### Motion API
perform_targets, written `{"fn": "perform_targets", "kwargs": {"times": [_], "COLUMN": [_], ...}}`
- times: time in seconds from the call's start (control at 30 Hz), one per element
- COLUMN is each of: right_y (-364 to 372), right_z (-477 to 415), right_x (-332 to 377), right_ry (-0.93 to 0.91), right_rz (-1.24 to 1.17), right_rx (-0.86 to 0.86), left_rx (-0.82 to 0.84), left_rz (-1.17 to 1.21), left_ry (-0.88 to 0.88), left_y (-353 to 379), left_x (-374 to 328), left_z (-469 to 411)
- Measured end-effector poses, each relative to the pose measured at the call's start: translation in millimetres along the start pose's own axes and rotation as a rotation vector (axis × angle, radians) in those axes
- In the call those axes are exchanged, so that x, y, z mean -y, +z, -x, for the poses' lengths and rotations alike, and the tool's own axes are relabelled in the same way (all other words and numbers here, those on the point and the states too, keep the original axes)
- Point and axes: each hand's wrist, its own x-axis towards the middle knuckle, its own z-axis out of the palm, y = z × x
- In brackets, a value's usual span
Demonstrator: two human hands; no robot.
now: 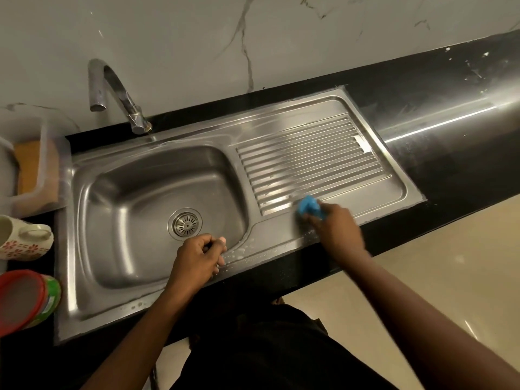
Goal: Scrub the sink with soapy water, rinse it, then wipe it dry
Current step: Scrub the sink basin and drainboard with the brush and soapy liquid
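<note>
The left grip (197, 260) rests curled and empty on the sink (112, 312) rim, while the right grip (334, 229) clutches a blue sponge (309, 206) on the drainboard (309, 159) just ahead, where suds (242, 252) could make it skid off.

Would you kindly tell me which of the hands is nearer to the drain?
Left. The left hand rests on the front rim of the sink, just beside the drain. The right hand grips a sponge on the drainboard, farther right.
</note>
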Motion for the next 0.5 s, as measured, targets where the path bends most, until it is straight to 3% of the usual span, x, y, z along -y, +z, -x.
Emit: {"fn": "perform_targets", "kwargs": {"times": [0.13, 0.23, 0.5], "right_y": [62.9, 67.6, -34.5], "right_z": [26.0, 37.1, -25.4], "right_x": [56.6, 58.1, -21.4], "right_ry": [-0.147, -0.221, -0.014], "right_rz": [0.101, 0.202, 0.085], "right_rx": [0.165, 0.215, -0.034], "left_rx": [-0.002, -0.010, -0.004], "left_rz": [-0.010, -0.033, -0.029], "left_ry": [0.013, 0.026, 0.016], "left_y": [1.2, -0.3, 2.5], "left_x": [-2.5, -4.1, -4.4], "left_z": [-3.6, -5.8, -5.0]}}
